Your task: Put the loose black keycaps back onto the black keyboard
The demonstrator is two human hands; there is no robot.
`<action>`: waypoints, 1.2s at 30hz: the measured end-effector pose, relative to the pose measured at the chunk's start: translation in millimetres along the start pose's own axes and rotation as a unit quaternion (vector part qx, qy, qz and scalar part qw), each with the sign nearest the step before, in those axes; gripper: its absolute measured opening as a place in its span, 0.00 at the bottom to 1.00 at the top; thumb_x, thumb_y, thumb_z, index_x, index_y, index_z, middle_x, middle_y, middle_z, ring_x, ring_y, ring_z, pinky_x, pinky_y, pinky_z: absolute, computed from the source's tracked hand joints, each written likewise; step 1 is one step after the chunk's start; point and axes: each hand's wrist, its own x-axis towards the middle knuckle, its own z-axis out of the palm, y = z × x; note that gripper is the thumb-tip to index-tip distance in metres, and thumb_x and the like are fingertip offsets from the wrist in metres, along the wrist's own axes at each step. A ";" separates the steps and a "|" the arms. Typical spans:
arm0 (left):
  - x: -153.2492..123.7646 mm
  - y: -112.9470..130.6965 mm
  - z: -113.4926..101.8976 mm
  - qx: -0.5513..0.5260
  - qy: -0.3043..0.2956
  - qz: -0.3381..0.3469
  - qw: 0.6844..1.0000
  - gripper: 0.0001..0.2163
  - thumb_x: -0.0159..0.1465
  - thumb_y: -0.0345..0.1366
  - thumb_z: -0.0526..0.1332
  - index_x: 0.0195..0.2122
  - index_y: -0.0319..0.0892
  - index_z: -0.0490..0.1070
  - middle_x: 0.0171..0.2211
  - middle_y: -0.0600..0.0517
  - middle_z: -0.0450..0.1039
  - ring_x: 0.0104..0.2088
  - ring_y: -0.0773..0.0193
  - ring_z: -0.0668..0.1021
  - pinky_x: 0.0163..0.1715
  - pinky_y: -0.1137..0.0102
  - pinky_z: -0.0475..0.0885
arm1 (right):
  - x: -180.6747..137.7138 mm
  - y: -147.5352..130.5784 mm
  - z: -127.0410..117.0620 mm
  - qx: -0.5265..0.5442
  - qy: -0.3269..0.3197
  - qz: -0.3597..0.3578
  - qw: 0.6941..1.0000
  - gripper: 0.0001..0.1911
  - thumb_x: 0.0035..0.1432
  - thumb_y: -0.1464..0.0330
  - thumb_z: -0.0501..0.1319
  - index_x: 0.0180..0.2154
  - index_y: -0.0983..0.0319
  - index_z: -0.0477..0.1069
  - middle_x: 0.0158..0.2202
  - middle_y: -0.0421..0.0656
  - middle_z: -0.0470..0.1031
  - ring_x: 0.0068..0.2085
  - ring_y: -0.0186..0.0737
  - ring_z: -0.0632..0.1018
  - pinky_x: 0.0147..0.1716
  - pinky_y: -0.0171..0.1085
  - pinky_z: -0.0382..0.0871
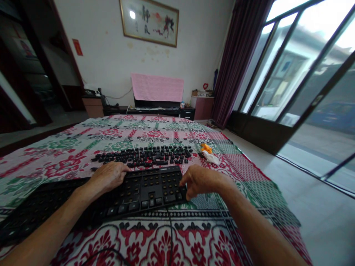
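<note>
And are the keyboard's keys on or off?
Mostly off: bare sockets show on the keyboard, loose keys lie beyond; near-edge keys are on.

The person's left fingers (123,169) rest at the far edge of a black keyboard (151,184); the right fingers (191,191) touch its right end. Loose black keycaps (158,153) lie just beyond both. Crumpled orange (206,148) and white pieces (212,158) sit beyond the right fingers, a cable (170,232) nearer the wearer.

Flat black keyboard (152,184), mostly capless, near row capped, just before loose black keycaps (158,153).
</note>
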 end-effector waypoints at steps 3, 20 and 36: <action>-0.2 0.8 -1.5 0.002 -0.005 0.007 1.000 0.15 0.54 0.36 0.48 0.39 0.51 0.71 0.38 0.55 0.72 0.40 0.62 0.72 0.40 0.70 0.62 | -1.3 -3.9 -0.4 -0.038 0.016 -0.015 0.999 0.15 0.39 0.65 0.60 0.33 0.60 0.73 0.23 0.37 0.72 0.24 0.30 0.71 0.20 0.27 0.58; -0.3 0.4 -3.4 -0.002 -0.001 0.010 1.000 0.15 0.53 0.36 0.48 0.37 0.51 0.72 0.37 0.55 0.73 0.39 0.61 0.72 0.39 0.70 0.63 | -1.9 -29.7 1.4 -0.140 0.069 0.044 0.987 0.12 0.34 0.69 0.62 0.28 0.59 0.74 0.22 0.38 0.73 0.24 0.32 0.71 0.19 0.27 0.57; -2.8 4.0 -7.8 0.013 -0.007 -0.012 1.000 0.15 0.55 0.38 0.48 0.39 0.52 0.70 0.37 0.54 0.73 0.39 0.61 0.72 0.38 0.71 0.63 | -7.0 -22.4 2.4 -0.091 0.068 0.064 0.991 0.14 0.36 0.65 0.60 0.31 0.59 0.73 0.27 0.38 0.73 0.27 0.33 0.72 0.20 0.28 0.58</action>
